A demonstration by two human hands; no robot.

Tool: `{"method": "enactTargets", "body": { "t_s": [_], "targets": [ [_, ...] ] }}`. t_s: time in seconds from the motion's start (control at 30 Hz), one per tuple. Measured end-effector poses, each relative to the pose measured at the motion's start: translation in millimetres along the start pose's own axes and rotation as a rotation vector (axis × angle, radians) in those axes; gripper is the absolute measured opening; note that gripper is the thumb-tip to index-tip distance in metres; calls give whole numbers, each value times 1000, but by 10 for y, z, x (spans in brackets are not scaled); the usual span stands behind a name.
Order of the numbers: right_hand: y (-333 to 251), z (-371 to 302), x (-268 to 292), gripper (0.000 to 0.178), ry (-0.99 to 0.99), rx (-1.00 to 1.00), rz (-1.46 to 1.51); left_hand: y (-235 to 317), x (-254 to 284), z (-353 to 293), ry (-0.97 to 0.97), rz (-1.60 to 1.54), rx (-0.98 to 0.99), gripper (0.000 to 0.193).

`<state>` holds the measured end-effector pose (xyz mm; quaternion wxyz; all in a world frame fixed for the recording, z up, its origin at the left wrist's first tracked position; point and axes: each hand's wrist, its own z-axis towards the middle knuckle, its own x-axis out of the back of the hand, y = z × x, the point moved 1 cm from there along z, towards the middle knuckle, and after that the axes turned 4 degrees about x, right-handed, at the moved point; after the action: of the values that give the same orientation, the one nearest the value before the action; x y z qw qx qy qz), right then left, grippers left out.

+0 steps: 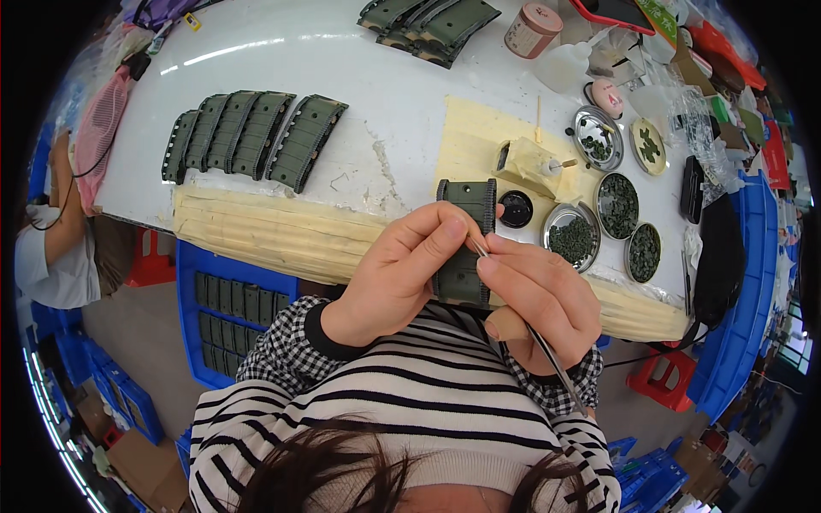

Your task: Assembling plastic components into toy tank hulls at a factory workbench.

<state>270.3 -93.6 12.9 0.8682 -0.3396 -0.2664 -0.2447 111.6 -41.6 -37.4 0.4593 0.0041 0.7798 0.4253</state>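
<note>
My left hand (385, 274) is closed around a dark green ribbed panel (466, 195), its fingers passing behind the panel and the thumb and forefinger pinched together over its face. In my right hand (547, 295) is a pair of metal tweezers (552, 359), the shaft sloping down to the right past the palm. The tweezers' tips meet the left fingertips above the panel, and whatever lies between them is too small to make out. A tan wrap covers one right finger. Just beyond the hands stand a small round black pot (516, 209) and a dish of tiny green parts (571, 238).
More dishes of green pieces (617, 205) stand to the right, beside a tape-covered block (528, 169) with sticks in it. Similar panels (239, 132) line up at left, others (432, 26) at the back. A blue crate (190, 299) holds more below the padded table edge (256, 224).
</note>
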Motion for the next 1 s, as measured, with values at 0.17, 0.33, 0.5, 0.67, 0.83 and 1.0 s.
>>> {"method": "enactTargets", "body": {
  "t_s": [0.17,0.33,0.5,0.67,0.83,1.0],
  "targets": [
    [-30,34,-4,34,11,-30,36,3,8,1,-2,11,0,24],
    [5,24,-23,33,4,-11,16,2,24,11,8,19,3,26],
    [24,15,16,26,68,-102,129,55,-21,-5,15,-38,26,24],
    [181,-174,132,20,264,-365,192,175,-56,-5,69,-40,-47,76],
    [280,-281,66,19,268,-585,129,213,16,-24,127,-160,-33,71],
    [369,-289,-2,13,171,-541,5,190,77,-12,108,-265,73,59]
  ]
}}
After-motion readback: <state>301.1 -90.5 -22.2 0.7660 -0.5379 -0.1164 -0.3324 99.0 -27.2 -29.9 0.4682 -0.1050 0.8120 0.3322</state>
